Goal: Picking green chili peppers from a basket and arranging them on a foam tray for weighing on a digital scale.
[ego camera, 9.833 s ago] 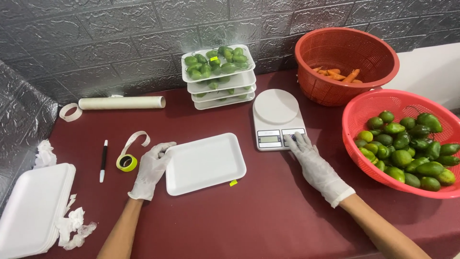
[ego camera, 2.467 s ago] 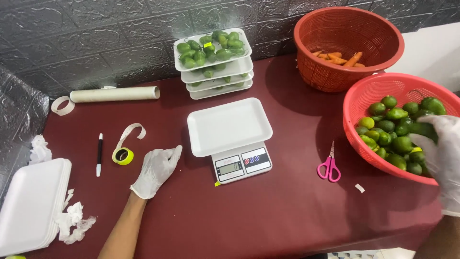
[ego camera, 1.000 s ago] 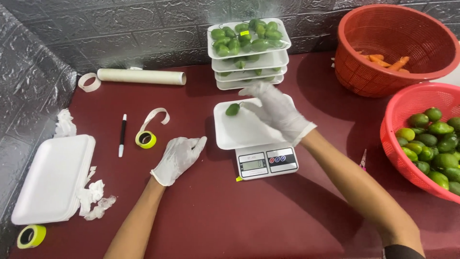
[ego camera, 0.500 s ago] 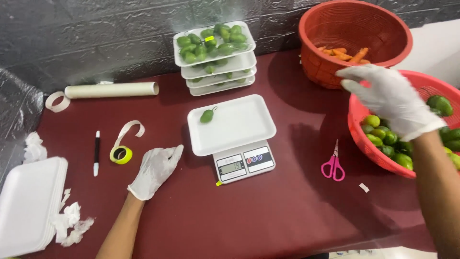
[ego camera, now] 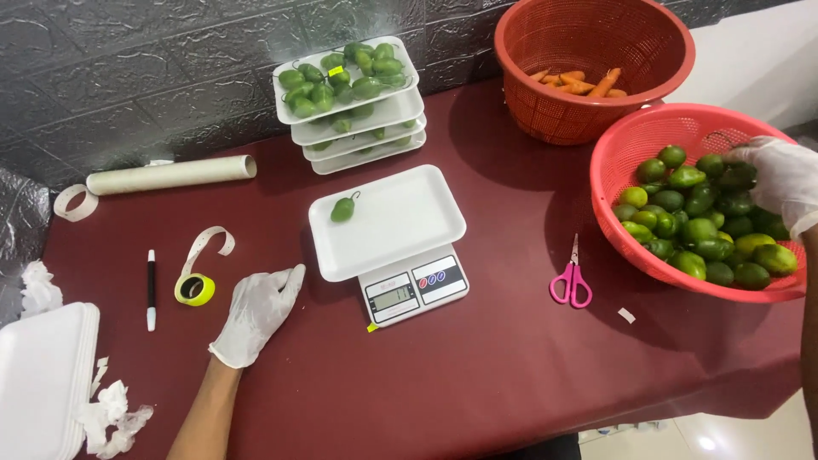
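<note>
My left hand [ego camera: 256, 311], in a white glove, lies flat and open on the dark red table just left of a white kitchen scale [ego camera: 413, 290]. On the scale sits a white foam tray [ego camera: 400, 230] holding one green fruit [ego camera: 342, 209] at its left end. At the far right, my gloved right hand [ego camera: 780, 175] is down inside the red basket [ego camera: 613, 153]. Its fingers curl over the pile of green fruits [ego camera: 690, 230]. Whether they grip one is hidden.
Three fruit-filled foam trays [ego camera: 349, 85] are stacked behind the scale. An orange basket [ego camera: 596, 34] holds carrots [ego camera: 588, 83]. Pink scissors [ego camera: 571, 285] lie right of the scale. At left are yellow tape [ego camera: 194, 290], a pen [ego camera: 151, 290], a cardboard tube [ego camera: 170, 175] and spare trays [ego camera: 43, 375].
My right hand put one green fruit on the tray, swung right and has dropped into the red basket. My left hand has stayed flat on the table.
</note>
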